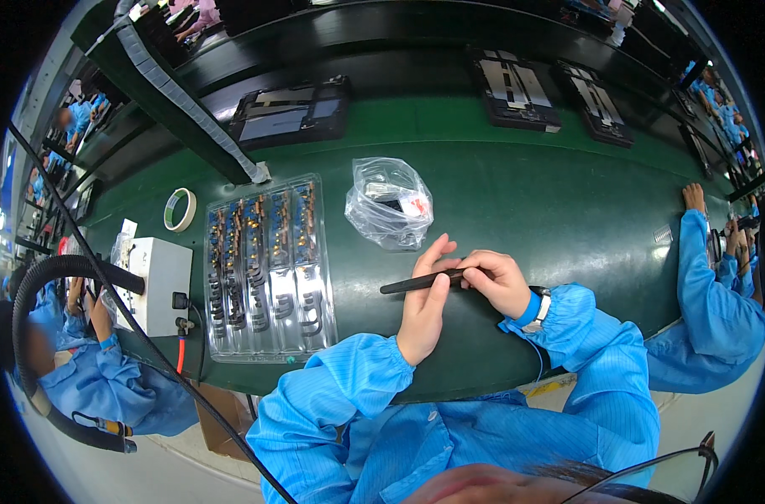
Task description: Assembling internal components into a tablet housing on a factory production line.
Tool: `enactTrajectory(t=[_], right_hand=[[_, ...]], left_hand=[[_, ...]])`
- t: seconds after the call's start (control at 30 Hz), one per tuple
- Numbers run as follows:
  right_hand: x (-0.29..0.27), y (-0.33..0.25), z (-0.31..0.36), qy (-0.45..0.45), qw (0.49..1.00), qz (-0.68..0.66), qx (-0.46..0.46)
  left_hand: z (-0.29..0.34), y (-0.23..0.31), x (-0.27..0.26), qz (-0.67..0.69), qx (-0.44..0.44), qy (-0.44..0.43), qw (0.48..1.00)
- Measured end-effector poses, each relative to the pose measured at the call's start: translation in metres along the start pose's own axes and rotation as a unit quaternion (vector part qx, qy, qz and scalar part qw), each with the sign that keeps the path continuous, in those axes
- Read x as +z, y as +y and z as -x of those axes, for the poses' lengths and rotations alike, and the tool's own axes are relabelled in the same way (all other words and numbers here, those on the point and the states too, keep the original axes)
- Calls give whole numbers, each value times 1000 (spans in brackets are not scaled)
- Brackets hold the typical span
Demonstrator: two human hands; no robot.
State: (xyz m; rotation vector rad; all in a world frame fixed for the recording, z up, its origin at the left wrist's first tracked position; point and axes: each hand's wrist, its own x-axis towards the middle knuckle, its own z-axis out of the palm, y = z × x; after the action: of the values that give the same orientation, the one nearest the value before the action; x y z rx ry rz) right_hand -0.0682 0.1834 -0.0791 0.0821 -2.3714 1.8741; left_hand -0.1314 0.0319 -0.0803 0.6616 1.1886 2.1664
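Observation:
A slim black stick-like tool (399, 286) lies roughly level in front of me, held by both hands above the green table. My left hand (420, 315) has its thumb and fingers closed around the middle of the tool, fingertips pointing up and away. At the tool's right end, my right hand (502, 284) pinches it, the fingers curled. A wristwatch and a blue band circle my right wrist. Just beyond my hands sits a crumpled clear plastic bag (365, 220) with small dark and white items inside.
Left of my hands, a clear tray (273, 351) holds rows of small electronic parts. A tape roll (170, 210), white box (165, 294) and black hose (59, 267) stand further left. Dark flat devices (517, 88) line the back. Co-workers in blue sit at left and right.

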Motion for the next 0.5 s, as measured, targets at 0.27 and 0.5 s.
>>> enactTrajectory(t=[0.27, 0.5], right_hand=[[5, 0, 2, 76, 994, -73, 23], [13, -11, -2, 122, 988, -92, 28]], left_hand=[[0, -1, 1, -8, -14, 19, 1000], [-1, -3, 0, -18, -26, 23, 999]])
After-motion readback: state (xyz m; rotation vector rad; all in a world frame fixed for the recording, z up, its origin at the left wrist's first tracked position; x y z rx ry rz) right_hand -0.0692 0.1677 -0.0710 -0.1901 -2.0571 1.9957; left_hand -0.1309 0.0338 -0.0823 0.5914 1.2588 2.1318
